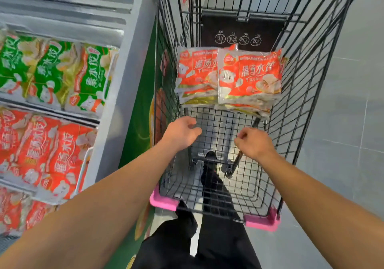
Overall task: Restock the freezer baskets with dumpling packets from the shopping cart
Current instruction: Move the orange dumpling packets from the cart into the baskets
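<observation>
Your hands reach into the shopping cart (291, 94), both holding nothing: left hand (182, 132) with fingers loosely spread, right hand (254, 142) loosely curled. At 12 o'clock lie 2 stacks of red dumpling packets (249, 75), within easy reach. The freezer baskets (83, 121) sit at 9 o'clock, already well stocked.

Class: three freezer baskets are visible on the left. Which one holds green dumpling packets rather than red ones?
The farthest freezer basket, at the top of the view: its packets are green, whereas the two baskets nearer the person hold red packets.
</observation>
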Demonstrator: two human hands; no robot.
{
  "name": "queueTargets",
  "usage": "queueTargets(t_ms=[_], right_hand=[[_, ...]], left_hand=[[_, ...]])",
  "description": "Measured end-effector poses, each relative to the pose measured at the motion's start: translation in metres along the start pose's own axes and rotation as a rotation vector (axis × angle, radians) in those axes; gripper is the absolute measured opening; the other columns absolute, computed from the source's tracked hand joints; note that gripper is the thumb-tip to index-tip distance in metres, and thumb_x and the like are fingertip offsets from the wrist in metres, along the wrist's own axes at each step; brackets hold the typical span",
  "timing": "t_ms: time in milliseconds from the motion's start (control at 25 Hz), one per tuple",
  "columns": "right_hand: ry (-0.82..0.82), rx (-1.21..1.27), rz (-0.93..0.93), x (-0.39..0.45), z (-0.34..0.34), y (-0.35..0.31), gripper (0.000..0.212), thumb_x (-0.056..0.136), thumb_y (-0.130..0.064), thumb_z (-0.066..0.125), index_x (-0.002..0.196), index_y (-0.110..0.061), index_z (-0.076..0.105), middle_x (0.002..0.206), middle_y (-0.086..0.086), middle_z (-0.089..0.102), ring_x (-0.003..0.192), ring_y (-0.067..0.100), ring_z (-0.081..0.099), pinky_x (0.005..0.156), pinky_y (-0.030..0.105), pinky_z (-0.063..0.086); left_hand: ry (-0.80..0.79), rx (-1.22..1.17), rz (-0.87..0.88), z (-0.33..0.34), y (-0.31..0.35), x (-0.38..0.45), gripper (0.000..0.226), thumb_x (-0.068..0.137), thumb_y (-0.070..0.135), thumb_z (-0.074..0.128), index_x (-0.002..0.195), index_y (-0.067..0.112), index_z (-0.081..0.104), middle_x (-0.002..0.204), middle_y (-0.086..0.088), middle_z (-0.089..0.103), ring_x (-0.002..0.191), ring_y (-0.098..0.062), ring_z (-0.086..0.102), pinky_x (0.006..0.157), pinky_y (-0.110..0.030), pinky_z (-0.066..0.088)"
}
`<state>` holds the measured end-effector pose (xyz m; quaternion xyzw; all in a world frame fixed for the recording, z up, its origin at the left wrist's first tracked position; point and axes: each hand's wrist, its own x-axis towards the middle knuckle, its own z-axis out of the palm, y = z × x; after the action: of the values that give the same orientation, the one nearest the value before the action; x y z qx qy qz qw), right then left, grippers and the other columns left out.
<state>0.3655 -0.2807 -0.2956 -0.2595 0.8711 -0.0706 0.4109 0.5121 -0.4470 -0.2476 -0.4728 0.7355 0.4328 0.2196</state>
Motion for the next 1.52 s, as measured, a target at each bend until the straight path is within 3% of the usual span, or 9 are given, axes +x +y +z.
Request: queueTargets(t_ms=[200,440,560,720,840,1000,1200,1320,1520], right_hand=[[0.096,0.157,0.03,0.089,-0.054,-0.009,0.011,0.089,-0.027,0.057,0.097,-0.023,0.063,0.099,-0.006,0.065,0.093,0.02,0.061,0.076,0.027,0.044],[0.371,0.307,0.098,0.165,-0.096,0.013,0.041,0.083,-0.03,0.063,0.12,-0.014,0.059,0.126,0.01,0.054,0.118,0.026,0.051,0.098,0.033,0.041],[0.386,0.393,0.183,0.188,-0.099,0.028,0.05,0.08,-0.032,0.066,0.127,-0.018,0.055,0.129,0.006,0.048,0.122,0.023,0.048,0.106,0.033,0.039],[0.357,0.581,0.289,0.211,-0.093,0.036,0.062,0.071,-0.042,0.068,0.128,-0.022,0.053,0.129,0.002,0.052,0.118,0.022,0.054,0.105,0.04,0.043],[0.306,0.737,0.362,0.225,-0.09,0.033,0.043,0.081,-0.037,0.061,0.12,-0.02,0.061,0.111,-0.005,0.061,0.101,0.017,0.058,0.092,0.031,0.047],[0.275,1.032,0.433,0.22,-0.061,0.021,0.025,0.087,-0.041,0.054,0.087,-0.02,0.067,0.101,0.004,0.071,0.095,0.027,0.067,0.09,0.047,0.055],[0.146,1.411,0.47,0.2,-0.059,0.023,0.027,0.085,-0.015,0.068,0.112,-0.014,0.068,0.108,0.004,0.074,0.098,0.024,0.071,0.083,0.047,0.058],[0.156,1.345,0.394,0.17,-0.069,0.018,0.034,0.084,-0.012,0.07,0.117,-0.005,0.064,0.112,0.01,0.072,0.104,0.028,0.069,0.087,0.046,0.057],[0.173,1.235,0.191,0.086,-0.106,-0.04,0.009,0.092,-0.007,0.06,0.085,-0.012,0.064,0.09,0.007,0.073,0.084,0.023,0.071,0.081,0.044,0.058]], left_hand=[[0.062,-0.101,0.013,-0.012,0.056,0.081,0.039,0.094,0.03,0.059,0.129,0.014,0.059,0.126,-0.002,0.063,0.118,-0.021,0.056,0.089,-0.022,0.038],[0.154,-0.177,0.003,-0.005,0.105,0.174,0.026,0.093,0.019,0.055,0.115,0.008,0.066,0.11,-0.005,0.066,0.102,-0.025,0.06,0.085,-0.025,0.042],[0.205,-0.258,-0.084,0.009,0.112,0.218,0.021,0.091,0.016,0.053,0.097,0.007,0.07,0.102,-0.01,0.072,0.099,-0.03,0.066,0.08,-0.029,0.051],[0.216,-0.11,-0.158,0.011,0.117,0.233,0.025,0.098,0.023,0.052,0.097,0.003,0.066,0.096,-0.012,0.064,0.088,-0.029,0.059,0.07,-0.031,0.041],[0.317,-0.122,-0.178,0.0,0.098,0.234,0.024,0.098,0.022,0.05,0.102,0.003,0.065,0.093,-0.011,0.061,0.091,-0.031,0.06,0.071,-0.032,0.042],[0.304,-0.131,-0.311,-0.016,0.064,0.233,0.033,0.099,0.025,0.049,0.124,0.007,0.059,0.115,-0.013,0.062,0.107,-0.033,0.06,0.082,-0.032,0.045],[0.358,-0.412,-0.257,-0.026,0.053,0.214,0.025,0.089,0.027,0.06,0.067,0.016,0.054,0.081,-0.01,0.059,0.07,-0.025,0.056,0.061,-0.034,0.048],[0.382,-0.49,-0.2,-0.04,0.053,0.172,0.025,0.09,0.023,0.059,0.067,0.015,0.055,0.079,-0.006,0.067,0.071,-0.025,0.061,0.059,-0.033,0.052],[0.372,-0.63,-0.044,-0.086,0.021,0.078,0.012,0.081,0.025,0.067,0.074,0.014,0.067,0.083,-0.004,0.074,0.081,-0.024,0.072,0.078,-0.049,0.06]])
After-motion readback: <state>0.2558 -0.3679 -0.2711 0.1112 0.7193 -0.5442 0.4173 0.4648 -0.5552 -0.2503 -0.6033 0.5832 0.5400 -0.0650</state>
